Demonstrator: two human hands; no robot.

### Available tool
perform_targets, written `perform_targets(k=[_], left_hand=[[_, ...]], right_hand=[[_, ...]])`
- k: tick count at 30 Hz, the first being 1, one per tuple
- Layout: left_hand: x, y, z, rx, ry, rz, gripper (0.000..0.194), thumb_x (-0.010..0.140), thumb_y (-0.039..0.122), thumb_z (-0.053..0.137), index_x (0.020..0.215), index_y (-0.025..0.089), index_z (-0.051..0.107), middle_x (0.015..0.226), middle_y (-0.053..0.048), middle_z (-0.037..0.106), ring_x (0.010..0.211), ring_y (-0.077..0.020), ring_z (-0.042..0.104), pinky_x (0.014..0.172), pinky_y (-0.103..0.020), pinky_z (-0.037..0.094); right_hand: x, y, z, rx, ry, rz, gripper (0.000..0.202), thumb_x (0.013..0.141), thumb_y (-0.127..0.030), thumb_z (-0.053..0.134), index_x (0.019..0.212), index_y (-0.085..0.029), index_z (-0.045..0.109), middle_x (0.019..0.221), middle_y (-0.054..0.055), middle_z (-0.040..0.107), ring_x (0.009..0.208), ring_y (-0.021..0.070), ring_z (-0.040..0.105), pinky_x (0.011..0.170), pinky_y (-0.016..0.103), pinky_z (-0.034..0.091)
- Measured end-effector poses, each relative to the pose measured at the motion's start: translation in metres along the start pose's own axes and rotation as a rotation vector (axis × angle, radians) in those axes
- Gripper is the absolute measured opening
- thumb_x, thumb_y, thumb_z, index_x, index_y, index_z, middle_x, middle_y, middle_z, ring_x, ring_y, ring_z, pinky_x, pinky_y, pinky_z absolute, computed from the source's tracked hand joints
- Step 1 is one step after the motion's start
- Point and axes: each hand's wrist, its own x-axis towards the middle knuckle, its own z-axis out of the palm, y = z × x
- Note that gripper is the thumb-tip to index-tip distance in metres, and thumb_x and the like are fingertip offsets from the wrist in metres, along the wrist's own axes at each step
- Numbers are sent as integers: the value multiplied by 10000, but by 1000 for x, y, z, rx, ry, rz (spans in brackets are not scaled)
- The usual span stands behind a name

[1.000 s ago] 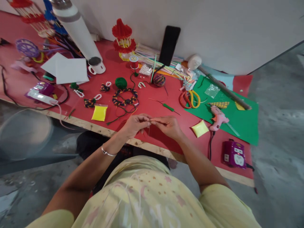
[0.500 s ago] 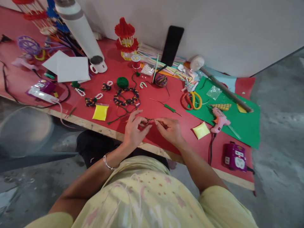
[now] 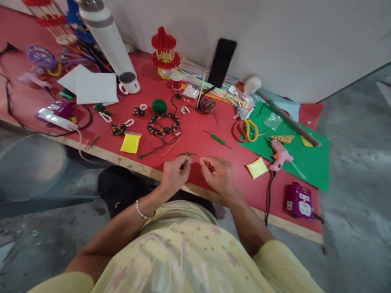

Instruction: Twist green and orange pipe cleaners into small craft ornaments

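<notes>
Left hand (image 3: 177,173) pinched dark yarn piece (image 3: 191,154), likely for fine control. Yarn sat between hands, over table (image 3: 189,140) front. Right hand (image 3: 217,175) fingertips pinched its other end, seemingly for tension. Scissors (image 3: 245,130) lay farther right, presumably for easy reach.

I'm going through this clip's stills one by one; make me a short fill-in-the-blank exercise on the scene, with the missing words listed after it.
1. The left hand and right hand hold a thin strand above the ____ tabletop.
2. A silver bracelet circles the ____ wrist.
3. One handle of the scissors is red; the other is ____.
4. The pink glue gun lies partly on a ____ sheet.

Missing words: red; left; yellow; green.
</notes>
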Motion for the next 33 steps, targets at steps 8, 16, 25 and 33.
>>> perform_targets(k=[8, 16, 25, 33], left_hand=[[-2, -5, 0, -3, -9, 53, 187, 938, 288, 561, 879, 182, 703, 575, 28, 594, 485, -81, 494, 513, -192, 373], [-2, -2, 4, 26, -20, 83, 156, 917, 237, 572, 921, 178, 716, 626, 14, 635, 515, -82, 518, 539, -193, 386], [-3, 5, 4, -49, -5, 33, 198, 956, 284, 534, 841, 180, 657, 565, 31, 581, 475, -80, 521, 500, -176, 391], [0, -2, 0, -92, 8, -74, 232, 955, 335, 539, 832, 180, 660, 546, 31, 574, 427, -74, 496, 444, -175, 348]], right_hand=[[1, 13, -11, -46, -165, 110, 318, 887, -394, 672, 1173, -264, 721, 1087, 77, 694, 967, 205, 687, 812, 315, 545], [5, 10, 0, 1, -95, 152, 269, 912, -431, 666, 1107, -261, 738, 1058, 63, 765, 983, 235, 685, 890, 390, 508], [6, -5, 6, -4, -42, 117, 202, 946, -342, 625, 862, -217, 759, 799, 40, 765, 756, 187, 634, 771, 352, 430], [5, 11, -11, 451, -271, 516, 260, 895, -437, 650, 785, -215, 729, 702, 7, 708, 664, 151, 621, 656, 276, 459]])
